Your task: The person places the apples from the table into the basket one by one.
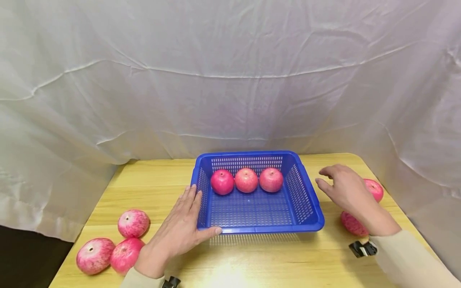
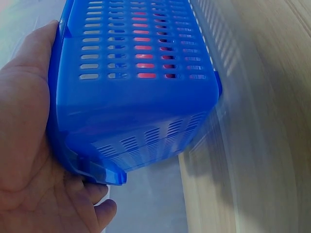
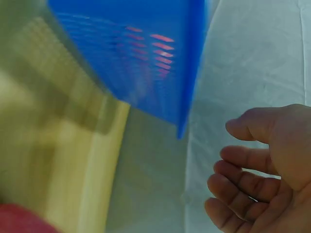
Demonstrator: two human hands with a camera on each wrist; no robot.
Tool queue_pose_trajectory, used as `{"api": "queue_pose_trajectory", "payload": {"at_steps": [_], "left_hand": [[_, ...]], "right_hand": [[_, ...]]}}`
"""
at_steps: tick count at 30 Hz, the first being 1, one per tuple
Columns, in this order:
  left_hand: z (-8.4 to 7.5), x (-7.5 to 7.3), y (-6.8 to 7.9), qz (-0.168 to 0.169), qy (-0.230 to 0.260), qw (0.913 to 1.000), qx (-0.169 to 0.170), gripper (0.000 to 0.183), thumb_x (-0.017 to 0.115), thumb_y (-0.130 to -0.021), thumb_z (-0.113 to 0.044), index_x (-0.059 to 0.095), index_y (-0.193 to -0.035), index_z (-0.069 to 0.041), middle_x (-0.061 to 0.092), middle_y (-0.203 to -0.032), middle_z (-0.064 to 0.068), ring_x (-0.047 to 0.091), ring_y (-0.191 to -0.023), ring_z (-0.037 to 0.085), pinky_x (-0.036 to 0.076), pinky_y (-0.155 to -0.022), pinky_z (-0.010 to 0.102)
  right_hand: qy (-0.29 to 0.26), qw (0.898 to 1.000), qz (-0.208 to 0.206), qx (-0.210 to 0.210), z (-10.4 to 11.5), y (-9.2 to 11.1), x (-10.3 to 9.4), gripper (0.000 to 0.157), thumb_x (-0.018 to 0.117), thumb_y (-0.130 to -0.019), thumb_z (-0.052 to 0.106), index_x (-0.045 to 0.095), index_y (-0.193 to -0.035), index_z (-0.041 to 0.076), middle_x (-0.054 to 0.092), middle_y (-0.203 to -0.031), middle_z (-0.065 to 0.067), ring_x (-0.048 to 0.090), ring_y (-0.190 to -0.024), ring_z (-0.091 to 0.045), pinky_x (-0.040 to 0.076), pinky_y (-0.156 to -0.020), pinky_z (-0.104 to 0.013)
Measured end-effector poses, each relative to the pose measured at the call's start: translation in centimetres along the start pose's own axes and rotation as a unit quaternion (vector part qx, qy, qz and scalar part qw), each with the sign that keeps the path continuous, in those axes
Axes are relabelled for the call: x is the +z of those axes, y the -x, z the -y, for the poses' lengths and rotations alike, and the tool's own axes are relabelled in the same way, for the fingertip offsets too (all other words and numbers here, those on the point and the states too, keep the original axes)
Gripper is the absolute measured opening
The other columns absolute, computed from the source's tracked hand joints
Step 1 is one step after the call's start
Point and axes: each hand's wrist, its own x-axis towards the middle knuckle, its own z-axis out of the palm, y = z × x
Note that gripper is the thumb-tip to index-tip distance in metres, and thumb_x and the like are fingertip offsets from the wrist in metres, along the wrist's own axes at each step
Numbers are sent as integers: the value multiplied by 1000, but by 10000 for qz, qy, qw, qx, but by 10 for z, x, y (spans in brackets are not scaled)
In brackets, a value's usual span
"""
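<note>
Spanning left-right, blue basket [image 1: 266, 230] sits between hands: left hand [image 1: 181, 227] spread on near-left corner; right hand [image 1: 347, 192] empty, fingers loosely bent, nearer right-side apples [image 1: 351, 225].

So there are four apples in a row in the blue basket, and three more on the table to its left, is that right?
Not quite: the head view shows three apples in a row in the blue basket, not four. The three more apples on the table to its left are right.
</note>
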Motion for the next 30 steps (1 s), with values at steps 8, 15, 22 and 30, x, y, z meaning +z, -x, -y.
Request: {"api": "queue_pose_trajectory", "payload": {"at_steps": [8, 15, 22, 30], "left_hand": [[0, 1, 1, -86, 4, 10000, 18, 120, 55, -87, -86, 28, -165, 2, 12, -175, 23, 11, -163, 40, 21, -130, 54], [-1, 0, 0, -47, 96, 9999, -7, 122, 54, -86, -88, 27, -165, 1, 11, -176, 22, 10, -164, 39, 22, -130, 54], [-1, -2, 0, 31, 113, 9999, -19, 123, 53, -86, -89, 26, -165, 1, 10, -176, 23, 9, -164, 39, 20, -130, 54], [0, -1, -1, 39, 102, 9999, -9, 123, 52, -86, -90, 25, -165, 1, 10, -176, 22, 8, -164, 39, 20, -131, 54]], "right_hand": [[-49, 9986, -465, 242, -31, 35, 7, 42, 68, -100, 26, 69, -122, -10, 66, -121, -37, 60, -113, -56, 48, -92, -72], [118, 9964, -654, 533, -57, 55, 13, 31, 72, -97, 29, 68, -93, -2, 66, -87, -24, 63, -80, -45, 51, -72, -60], [202, 9925, 206, 1185, -75, 66, 26, 76, 75, -94, 48, 53, -127, -16, 55, -112, -44, 56, -91, -65, 49, -79, -74], [48, 9910, 259, 1316, -80, 74, 41, 84, 81, -88, 43, 42, -136, -15, 53, -111, -41, 61, -87, -59, 51, -78, -72]]}}
